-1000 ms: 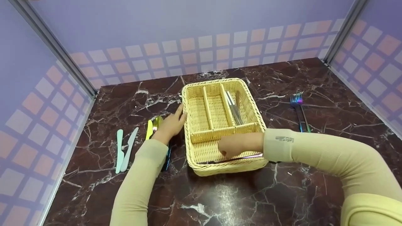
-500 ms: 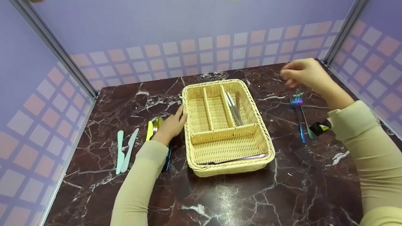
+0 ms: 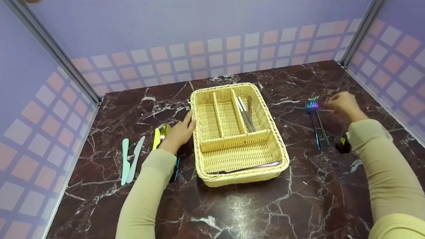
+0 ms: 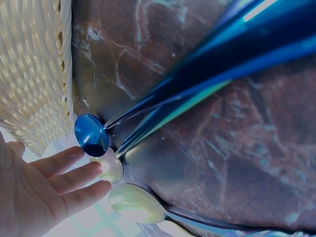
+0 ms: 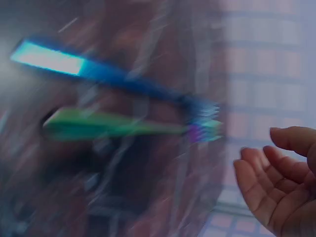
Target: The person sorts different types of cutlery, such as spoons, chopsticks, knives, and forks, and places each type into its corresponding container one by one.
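My left hand lies along the left side of a divided wicker basket, its fingers straight and at the wall. Below that hand are a blue spoon and gold-toned spoons, partly hidden by the forearm in the head view. Over to the right, my right hand is beside two overlapping forks, a blue fork and a green-and-purple fork. Its fingers are loosely bent and hold nothing in the right wrist view. A slim purple utensil lies in the basket's front compartment.
Silver utensils and a brown one occupy the back right compartment. Two pale mint knives lie at the left, and a yellow knife sits nearer the left hand. Patterned walls border the dark marbled table.
My right hand has left the basket's front compartment, gone right and up, then come down beside the forks. The purple utensil stays in the basket. My left hand has stayed put.
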Action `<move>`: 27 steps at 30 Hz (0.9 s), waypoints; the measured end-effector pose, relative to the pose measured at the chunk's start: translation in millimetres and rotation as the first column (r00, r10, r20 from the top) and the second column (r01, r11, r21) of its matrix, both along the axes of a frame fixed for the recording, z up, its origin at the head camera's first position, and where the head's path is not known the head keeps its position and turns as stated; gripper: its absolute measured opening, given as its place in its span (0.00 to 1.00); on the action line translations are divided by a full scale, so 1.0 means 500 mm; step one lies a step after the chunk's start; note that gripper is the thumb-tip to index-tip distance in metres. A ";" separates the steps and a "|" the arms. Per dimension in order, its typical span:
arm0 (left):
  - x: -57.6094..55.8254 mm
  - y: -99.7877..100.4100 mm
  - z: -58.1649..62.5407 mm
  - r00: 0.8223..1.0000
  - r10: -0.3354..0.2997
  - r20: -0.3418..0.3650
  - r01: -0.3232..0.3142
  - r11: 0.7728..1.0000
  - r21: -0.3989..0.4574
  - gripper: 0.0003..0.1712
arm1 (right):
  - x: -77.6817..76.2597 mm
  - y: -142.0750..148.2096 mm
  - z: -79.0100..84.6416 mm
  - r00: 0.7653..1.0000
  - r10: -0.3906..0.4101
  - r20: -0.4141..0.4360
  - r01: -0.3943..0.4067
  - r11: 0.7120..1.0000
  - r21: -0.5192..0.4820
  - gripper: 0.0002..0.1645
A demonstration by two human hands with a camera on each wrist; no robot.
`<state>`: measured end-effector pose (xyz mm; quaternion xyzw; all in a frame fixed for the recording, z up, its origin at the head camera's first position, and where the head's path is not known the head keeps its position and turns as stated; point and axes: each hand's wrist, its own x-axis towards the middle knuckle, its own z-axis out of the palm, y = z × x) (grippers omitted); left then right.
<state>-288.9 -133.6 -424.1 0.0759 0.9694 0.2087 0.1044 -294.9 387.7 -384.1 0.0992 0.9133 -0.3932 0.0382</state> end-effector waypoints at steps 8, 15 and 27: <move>0.001 -0.001 0.002 1.000 -0.001 0.005 0.001 1.000 0.002 0.34 | -0.004 -0.004 -0.066 0.985 0.051 0.165 -0.069 0.992 0.104 0.11; 0.002 0.000 0.004 1.000 0.003 0.003 -0.003 1.000 0.006 0.34 | -0.008 -0.019 -0.089 0.976 0.040 0.213 -0.046 0.999 0.025 0.09; 0.000 -0.003 -0.001 1.000 0.002 -0.017 -0.002 1.000 0.009 0.34 | -0.009 -0.031 -0.088 0.972 -0.060 0.228 0.040 0.995 0.093 0.13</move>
